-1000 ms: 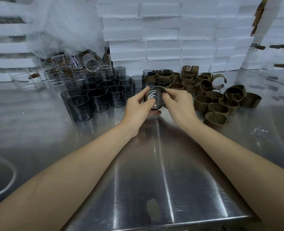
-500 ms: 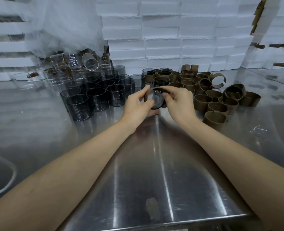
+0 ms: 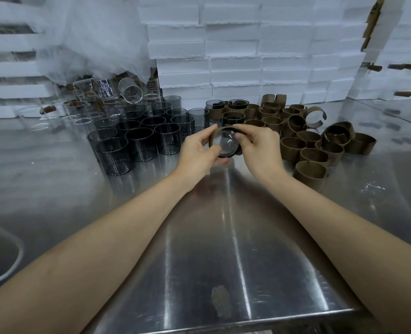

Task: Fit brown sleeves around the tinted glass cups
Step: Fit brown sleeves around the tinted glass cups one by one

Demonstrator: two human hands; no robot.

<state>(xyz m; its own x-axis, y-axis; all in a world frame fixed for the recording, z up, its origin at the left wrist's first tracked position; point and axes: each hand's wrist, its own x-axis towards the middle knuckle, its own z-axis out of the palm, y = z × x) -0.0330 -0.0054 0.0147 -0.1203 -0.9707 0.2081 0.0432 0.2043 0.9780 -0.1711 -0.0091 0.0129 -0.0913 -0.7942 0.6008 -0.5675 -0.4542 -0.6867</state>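
Centre of frame: the left hand (image 3: 198,153) and right hand (image 3: 257,150) both pinch one tinted glass cup (image 3: 224,144), tipped on its side above the steel table (image 3: 223,237), a brown sleeve (image 3: 215,133) around its rim. Bare tinted cups (image 3: 139,141) stand left of centre, loose sleeves (image 3: 313,150) right.

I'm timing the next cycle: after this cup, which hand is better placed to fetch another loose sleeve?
Right, probably. The right hand sits beside the loose brown sleeves; the left hand, also gripping the held cup, is nearer the bare tinted cups.
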